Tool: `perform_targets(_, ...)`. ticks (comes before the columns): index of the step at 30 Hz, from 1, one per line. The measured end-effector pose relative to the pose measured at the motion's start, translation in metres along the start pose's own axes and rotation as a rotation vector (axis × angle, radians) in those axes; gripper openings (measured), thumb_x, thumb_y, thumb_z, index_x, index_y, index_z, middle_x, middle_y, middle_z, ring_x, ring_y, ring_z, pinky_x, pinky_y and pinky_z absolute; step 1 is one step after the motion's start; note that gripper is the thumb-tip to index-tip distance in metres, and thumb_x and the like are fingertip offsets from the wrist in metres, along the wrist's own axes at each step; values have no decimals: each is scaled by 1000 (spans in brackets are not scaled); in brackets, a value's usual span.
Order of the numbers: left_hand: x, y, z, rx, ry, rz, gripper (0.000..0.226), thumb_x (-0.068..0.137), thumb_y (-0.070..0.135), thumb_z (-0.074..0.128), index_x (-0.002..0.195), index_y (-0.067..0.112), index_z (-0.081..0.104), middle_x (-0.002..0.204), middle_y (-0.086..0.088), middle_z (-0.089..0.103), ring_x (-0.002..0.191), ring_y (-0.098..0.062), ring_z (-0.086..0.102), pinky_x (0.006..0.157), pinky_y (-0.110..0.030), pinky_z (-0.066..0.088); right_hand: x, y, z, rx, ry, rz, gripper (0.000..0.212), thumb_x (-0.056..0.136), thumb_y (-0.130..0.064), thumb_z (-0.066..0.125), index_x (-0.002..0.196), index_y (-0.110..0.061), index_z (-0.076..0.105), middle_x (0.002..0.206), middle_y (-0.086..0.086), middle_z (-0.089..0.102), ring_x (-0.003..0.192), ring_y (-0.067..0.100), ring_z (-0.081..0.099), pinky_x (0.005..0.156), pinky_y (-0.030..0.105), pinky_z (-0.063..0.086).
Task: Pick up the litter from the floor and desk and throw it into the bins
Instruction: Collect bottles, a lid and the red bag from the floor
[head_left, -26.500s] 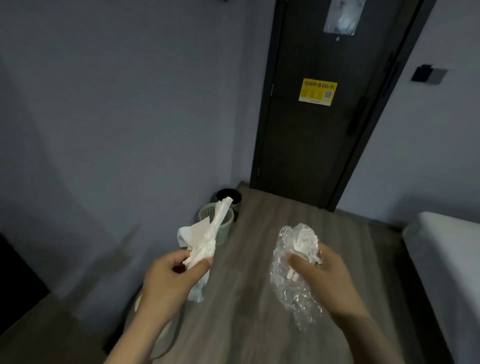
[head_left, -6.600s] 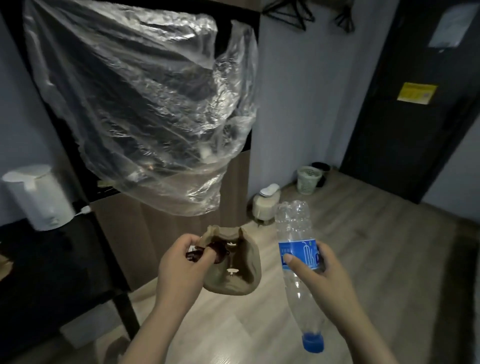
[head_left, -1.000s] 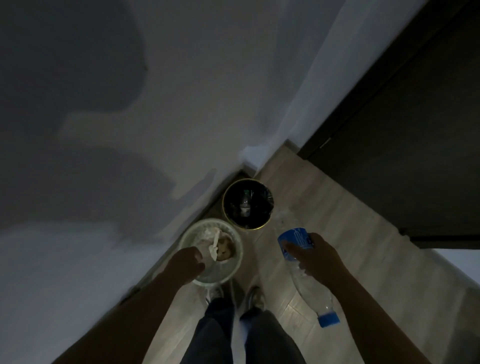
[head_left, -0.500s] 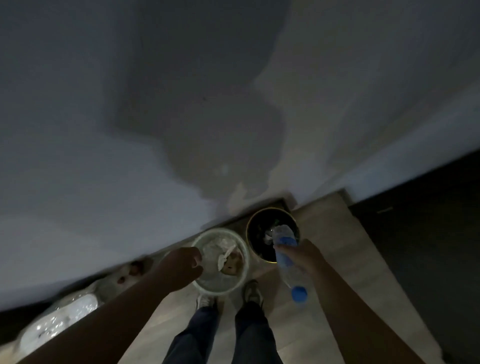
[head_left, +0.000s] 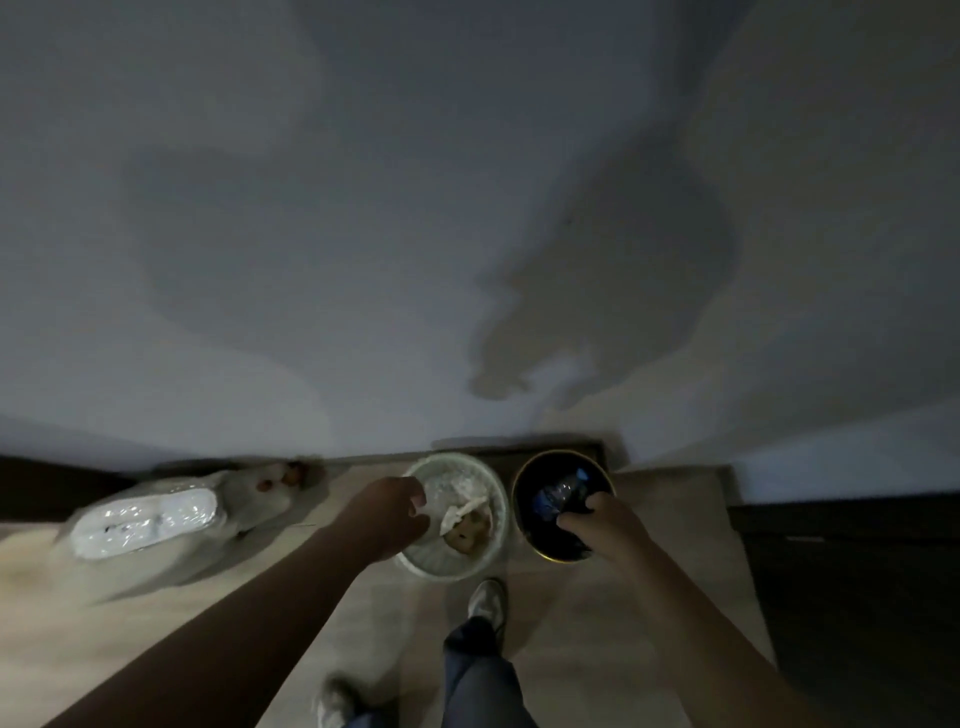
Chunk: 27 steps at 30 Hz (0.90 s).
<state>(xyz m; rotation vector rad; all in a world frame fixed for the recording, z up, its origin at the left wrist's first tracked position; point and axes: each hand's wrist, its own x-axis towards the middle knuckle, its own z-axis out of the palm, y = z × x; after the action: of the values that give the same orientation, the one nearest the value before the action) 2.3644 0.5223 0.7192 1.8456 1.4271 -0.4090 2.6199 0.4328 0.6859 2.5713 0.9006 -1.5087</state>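
Two bins stand side by side against the wall. The pale green bin (head_left: 451, 564) holds crumpled white paper (head_left: 460, 506) and a brown wrapper (head_left: 467, 530). In the black bin (head_left: 537, 545), rimmed in gold, lies a clear plastic bottle (head_left: 558, 491) with a blue label. My left hand (head_left: 387, 512) hangs over the near left edge of the green bin, fingers loosely curled, holding nothing that I can see. Hovering over the near right side of the black bin, my right hand (head_left: 605, 525) has its fingers pointing down, and the bottle lies below them.
A white object wrapped in clear plastic (head_left: 148, 519) lies on the wooden floor (head_left: 675, 545) to the left. A dark door (head_left: 857, 597) fills the right side. My shoes (head_left: 485, 597) stand just in front of the bins. The grey wall (head_left: 415, 234) is close ahead.
The bottle has left my right hand and now lies inside the black bin. My view has swung left, and both hands stay over the bins.
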Motion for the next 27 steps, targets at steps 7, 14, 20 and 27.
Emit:
perform_targets(7,-74,-75,-36,-143,107,-75,31,86,32,62,113,18,61,112,0,65,101,-16,61,87,-25,47,-73,-98,52,-231,-51,-254,49,85,-40,62,123,-11,53,124,10,58,121,30,52,95,32,42)
perform_targets(14,-203,-220,-56,-208,273,-243,40,88,39,59,124,23,55,122,0,61,110,-18,58,95,-30,47,-193,-226,169,-472,-90,-576,53,87,-37,61,133,-14,46,133,8,53,118,24,53,96,34,46)
perform_targets(20,-340,-355,-55,-403,443,-440,45,89,40,58,130,22,50,127,0,58,112,-17,57,91,-26,46,-316,-316,308,-582,-219,-856,50,78,-39,71,123,-23,57,118,-1,60,106,14,58,89,26,47)
perform_targets(27,-446,-469,-48,-626,666,-614,44,90,38,56,131,24,49,126,3,58,112,-13,57,93,-26,47,-416,-392,440,-872,-299,-1120,62,81,-38,67,138,-29,45,132,-4,54,117,14,52,96,30,45)
